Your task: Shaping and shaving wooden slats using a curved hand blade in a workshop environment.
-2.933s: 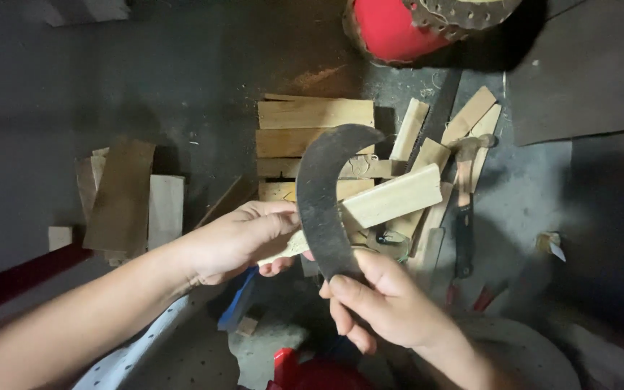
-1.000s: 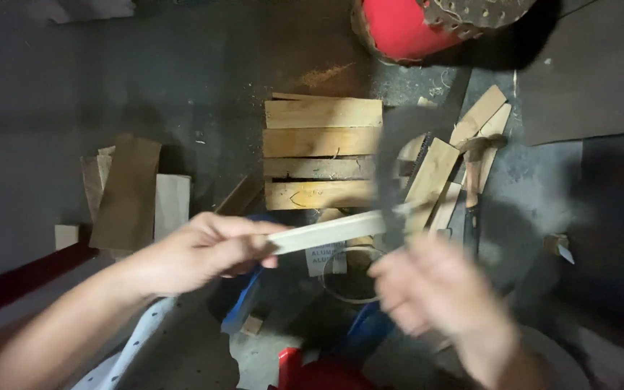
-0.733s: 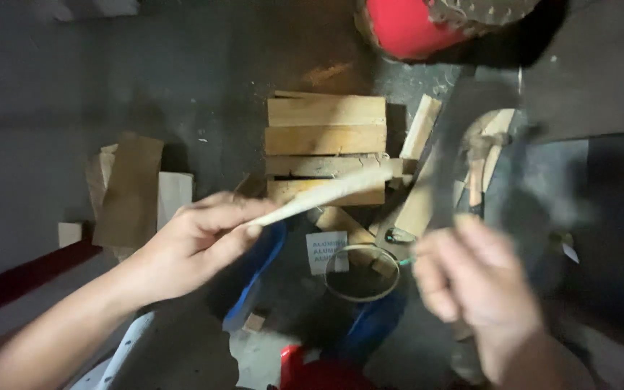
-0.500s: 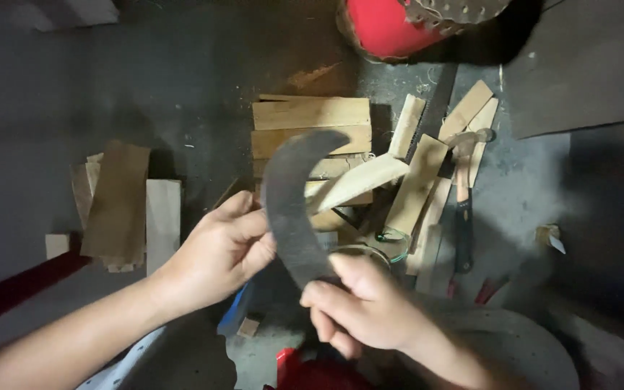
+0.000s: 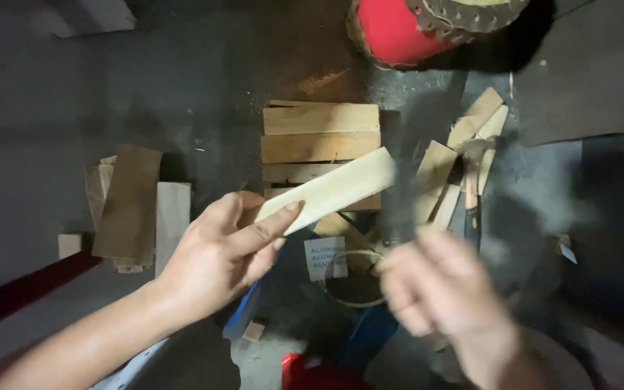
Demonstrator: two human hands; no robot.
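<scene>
My left hand [image 5: 222, 256] holds a pale flat wooden strip [image 5: 330, 190] by its near end, and the strip slants up to the right over a stack of boards [image 5: 319, 133]. My right hand [image 5: 442, 292] is motion-blurred at the lower right and grips the handle of a dark curved blade [image 5: 399, 188]. The blade shows only as a dark smear standing just past the strip's far end. Whether the blade touches the strip cannot be told.
Several loose wood pieces [image 5: 460, 166] and a hammer-like tool [image 5: 471, 184] lie at the right. More offcuts [image 5: 133, 202] are piled at the left. A red round container [image 5: 399, 29] stands at the top. A small round tin [image 5: 352, 278] and a blue object [image 5: 243, 321] sit below the strip.
The curved blade, lying across the strip half a second ago, has swung to the right and is blurred now. My left hand has kept the strip, tilted upward.
</scene>
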